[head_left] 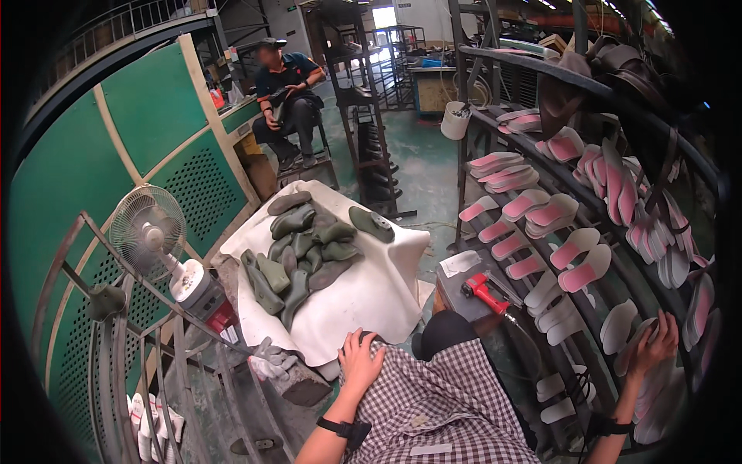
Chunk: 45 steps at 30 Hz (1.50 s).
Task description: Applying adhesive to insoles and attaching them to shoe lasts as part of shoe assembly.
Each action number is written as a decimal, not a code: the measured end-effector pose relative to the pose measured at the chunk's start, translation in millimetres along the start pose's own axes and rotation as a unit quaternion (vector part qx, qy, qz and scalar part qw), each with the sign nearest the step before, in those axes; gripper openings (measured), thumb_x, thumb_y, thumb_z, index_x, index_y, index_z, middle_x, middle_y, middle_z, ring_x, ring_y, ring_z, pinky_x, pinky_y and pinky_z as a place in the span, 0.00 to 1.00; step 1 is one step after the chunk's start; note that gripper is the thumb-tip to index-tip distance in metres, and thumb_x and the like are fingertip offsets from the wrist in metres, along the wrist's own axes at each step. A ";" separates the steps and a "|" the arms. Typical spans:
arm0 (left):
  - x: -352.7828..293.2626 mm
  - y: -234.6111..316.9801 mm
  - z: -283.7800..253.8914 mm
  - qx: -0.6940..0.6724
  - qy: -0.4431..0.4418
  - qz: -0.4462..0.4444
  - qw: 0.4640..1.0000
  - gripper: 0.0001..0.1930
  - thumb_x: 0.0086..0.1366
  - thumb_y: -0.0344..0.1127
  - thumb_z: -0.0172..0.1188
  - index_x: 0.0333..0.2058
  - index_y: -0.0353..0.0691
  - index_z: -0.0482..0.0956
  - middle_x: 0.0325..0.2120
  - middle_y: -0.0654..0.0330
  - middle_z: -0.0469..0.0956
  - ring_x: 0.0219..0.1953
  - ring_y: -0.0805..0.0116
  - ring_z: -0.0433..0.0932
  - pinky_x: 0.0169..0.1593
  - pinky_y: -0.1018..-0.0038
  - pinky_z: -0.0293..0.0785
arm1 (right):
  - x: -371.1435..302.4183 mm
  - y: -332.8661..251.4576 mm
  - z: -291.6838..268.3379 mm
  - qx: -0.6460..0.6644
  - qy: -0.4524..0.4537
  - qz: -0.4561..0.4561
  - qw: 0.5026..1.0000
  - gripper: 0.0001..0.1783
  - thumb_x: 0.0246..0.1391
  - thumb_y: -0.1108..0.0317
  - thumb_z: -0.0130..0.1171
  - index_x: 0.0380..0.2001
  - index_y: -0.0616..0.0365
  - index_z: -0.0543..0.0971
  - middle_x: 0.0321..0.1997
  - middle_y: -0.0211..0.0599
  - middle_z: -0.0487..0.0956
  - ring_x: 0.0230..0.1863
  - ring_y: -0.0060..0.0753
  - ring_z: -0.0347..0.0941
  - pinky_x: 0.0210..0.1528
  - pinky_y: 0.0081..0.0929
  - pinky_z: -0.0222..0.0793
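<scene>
My left hand [361, 360] lies on my knee over the brown-and-white checked apron [433, 387], fingers spread and holding nothing. Out at the far right, my right hand [655, 345] reaches to the rack, its fingers curled round the edge of a pale grey insole [635, 338]; part of that grip is hidden. More pale insoles [618, 325] sit beside it, several with pink faces. In front of me, a heap of dark green shoe-shaped pieces [297, 251] rests on a white cloth [355, 309] over a table. One green piece [372, 223] lies apart on the right.
A red tool with a hose [487, 292] lies on a small stand [456, 298] between table and rack [533, 155]. Left are a fan [151, 232], metal rails [224, 387] and gloves [272, 359] on a block. Another person [290, 100] sits beyond the table, holding a dark item.
</scene>
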<state>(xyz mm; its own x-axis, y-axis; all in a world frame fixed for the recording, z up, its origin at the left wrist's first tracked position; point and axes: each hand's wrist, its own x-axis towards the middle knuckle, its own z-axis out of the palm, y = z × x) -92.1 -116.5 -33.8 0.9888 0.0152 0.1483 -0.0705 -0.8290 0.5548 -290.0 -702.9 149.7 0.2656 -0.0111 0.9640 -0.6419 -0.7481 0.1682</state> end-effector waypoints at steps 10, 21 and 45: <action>16.8 40.5 40.6 -0.097 0.023 0.100 0.990 0.23 0.62 0.45 0.62 0.57 0.56 0.75 0.64 0.52 0.64 0.67 0.45 0.59 0.66 0.50 0.59 | 67.2 33.0 7.6 -0.129 -0.016 0.045 0.991 0.17 0.61 0.62 0.56 0.52 0.35 0.80 0.50 0.21 0.82 0.52 0.27 0.77 0.56 0.33 0.64; 25.0 50.6 50.5 -0.115 -0.012 0.104 0.988 0.23 0.62 0.42 0.61 0.57 0.50 0.75 0.64 0.52 0.64 0.67 0.49 0.59 0.65 0.53 0.58 | 86.5 -12.2 1.5 -0.094 0.024 0.030 0.995 0.16 0.52 0.65 0.59 0.45 0.35 0.82 0.34 0.18 0.81 0.37 0.23 0.76 0.49 0.27 0.62; 357.4 250.8 58.7 -0.231 0.118 0.307 0.916 0.36 0.69 0.49 0.58 0.66 0.33 0.59 0.66 0.40 0.58 0.70 0.44 0.55 0.71 0.60 0.51 | -11.3 229.1 214.4 -0.105 -0.121 0.005 0.987 0.17 0.67 0.61 0.40 0.52 0.52 0.75 0.49 0.35 0.80 0.52 0.37 0.75 0.61 0.34 0.58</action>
<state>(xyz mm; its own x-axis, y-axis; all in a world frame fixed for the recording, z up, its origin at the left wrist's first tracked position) 251.4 -351.8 110.3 0.6918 -0.2102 0.6908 -0.7060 -0.3974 0.5862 -285.8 -1016.4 133.2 0.4067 -0.1953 0.8925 -0.7737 -0.5931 0.2228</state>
